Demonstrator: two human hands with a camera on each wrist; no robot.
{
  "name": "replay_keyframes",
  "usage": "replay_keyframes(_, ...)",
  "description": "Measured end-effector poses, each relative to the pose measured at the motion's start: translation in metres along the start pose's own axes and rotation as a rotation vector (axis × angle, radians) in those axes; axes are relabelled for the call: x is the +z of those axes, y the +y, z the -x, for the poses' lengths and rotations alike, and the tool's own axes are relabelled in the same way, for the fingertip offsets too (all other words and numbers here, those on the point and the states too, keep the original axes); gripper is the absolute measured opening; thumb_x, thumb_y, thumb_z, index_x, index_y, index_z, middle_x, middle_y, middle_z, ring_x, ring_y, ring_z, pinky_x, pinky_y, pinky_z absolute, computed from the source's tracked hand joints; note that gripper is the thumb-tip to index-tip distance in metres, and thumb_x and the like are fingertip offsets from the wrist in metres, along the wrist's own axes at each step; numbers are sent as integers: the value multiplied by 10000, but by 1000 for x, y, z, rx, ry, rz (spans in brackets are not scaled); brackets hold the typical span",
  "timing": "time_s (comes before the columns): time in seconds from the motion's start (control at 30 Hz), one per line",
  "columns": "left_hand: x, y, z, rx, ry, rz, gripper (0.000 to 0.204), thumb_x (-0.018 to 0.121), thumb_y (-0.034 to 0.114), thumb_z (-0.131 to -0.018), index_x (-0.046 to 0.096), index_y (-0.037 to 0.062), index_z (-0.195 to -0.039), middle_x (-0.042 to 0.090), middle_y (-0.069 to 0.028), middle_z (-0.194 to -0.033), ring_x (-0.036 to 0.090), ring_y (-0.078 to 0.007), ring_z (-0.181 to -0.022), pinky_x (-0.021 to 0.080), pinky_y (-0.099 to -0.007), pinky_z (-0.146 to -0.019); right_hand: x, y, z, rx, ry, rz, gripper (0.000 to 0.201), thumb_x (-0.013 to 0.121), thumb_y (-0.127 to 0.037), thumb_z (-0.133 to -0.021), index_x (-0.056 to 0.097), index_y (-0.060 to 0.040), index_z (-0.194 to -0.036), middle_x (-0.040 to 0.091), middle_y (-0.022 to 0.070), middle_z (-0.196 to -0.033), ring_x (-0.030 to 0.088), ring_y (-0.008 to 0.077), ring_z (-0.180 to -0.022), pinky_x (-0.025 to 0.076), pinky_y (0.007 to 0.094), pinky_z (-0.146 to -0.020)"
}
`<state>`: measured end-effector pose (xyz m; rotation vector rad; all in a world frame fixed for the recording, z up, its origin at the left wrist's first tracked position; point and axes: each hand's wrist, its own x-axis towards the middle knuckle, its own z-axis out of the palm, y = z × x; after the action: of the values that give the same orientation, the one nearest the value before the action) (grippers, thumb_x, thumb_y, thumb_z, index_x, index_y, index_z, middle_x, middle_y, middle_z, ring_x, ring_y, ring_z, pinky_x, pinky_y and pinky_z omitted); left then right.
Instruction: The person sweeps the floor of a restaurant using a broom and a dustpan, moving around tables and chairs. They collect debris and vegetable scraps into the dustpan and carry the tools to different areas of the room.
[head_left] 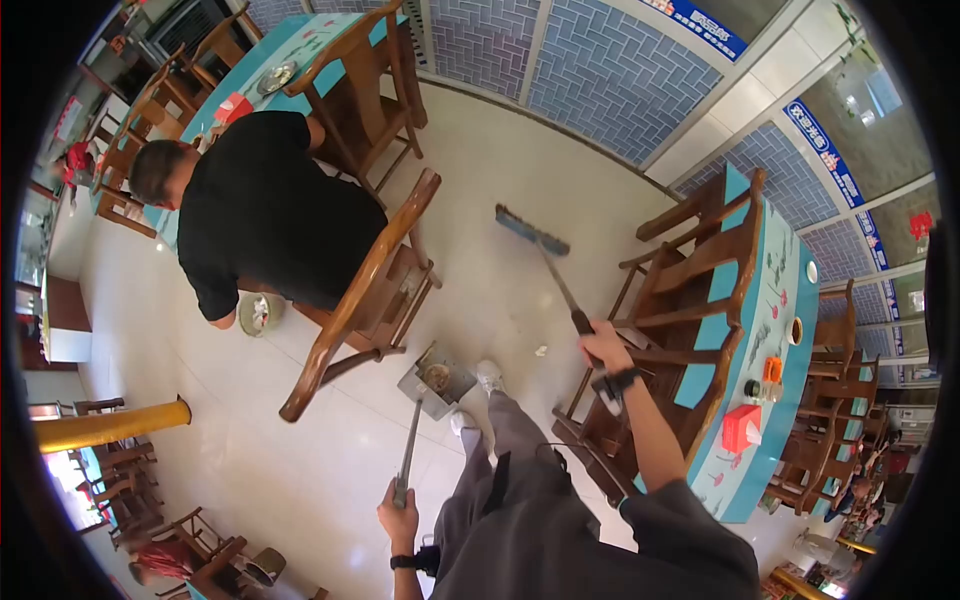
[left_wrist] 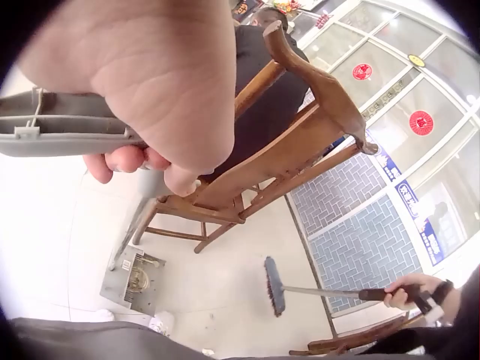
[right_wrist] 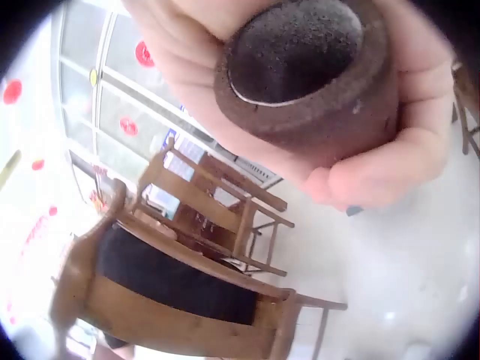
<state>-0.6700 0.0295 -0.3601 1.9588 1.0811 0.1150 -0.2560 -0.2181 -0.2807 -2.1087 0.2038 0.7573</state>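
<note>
My right hand (head_left: 605,347) grips the dark handle of a broom (head_left: 532,232), whose bristle head lies on the pale floor ahead. In the right wrist view, fingers curl round the brown, hollow end of the broom handle (right_wrist: 367,112). My left hand (head_left: 398,520) holds the grey upright handle of a long-handled dustpan (head_left: 458,392), also large in the left wrist view as a grey handle end (left_wrist: 67,144). The dustpan stands on the floor just in front of my shoes and contains some brownish debris (head_left: 437,376). A small white scrap (head_left: 541,351) lies on the floor between broom and feet.
A seated person (head_left: 270,210) in black occupies a wooden chair (head_left: 350,300) on the left, beside a waste bin (head_left: 272,327). Wooden chairs (head_left: 690,330) line a turquoise table (head_left: 735,490) close on my right, with a red tissue box (head_left: 740,428). A tiled partition (head_left: 610,90) stands ahead.
</note>
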Motion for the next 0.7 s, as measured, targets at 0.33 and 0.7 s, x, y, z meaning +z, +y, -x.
replay_keyframes(0.33,-3,25,3,-131,4,-51,387,642,113,-693,584,-39,-1044,623,-205,-718,634,-319,-653,484,-368,-581,21,-48,-221,42,69,481,358,505,-11,-737,413,66,-1075,583,206,-758,572,280,-489,458,365,-417)
replay_keyframes(0.7,5,43,-4,-215,-23,-104,371,671,118,-682,601,-29,-1015,637,-186,-759,637,-299,-703,485,-360,-641,4,-51,-225,90,-49,736,788,495,35,-682,159,-106,-1380,615,225,-794,610,288,-541,484,370,-446)
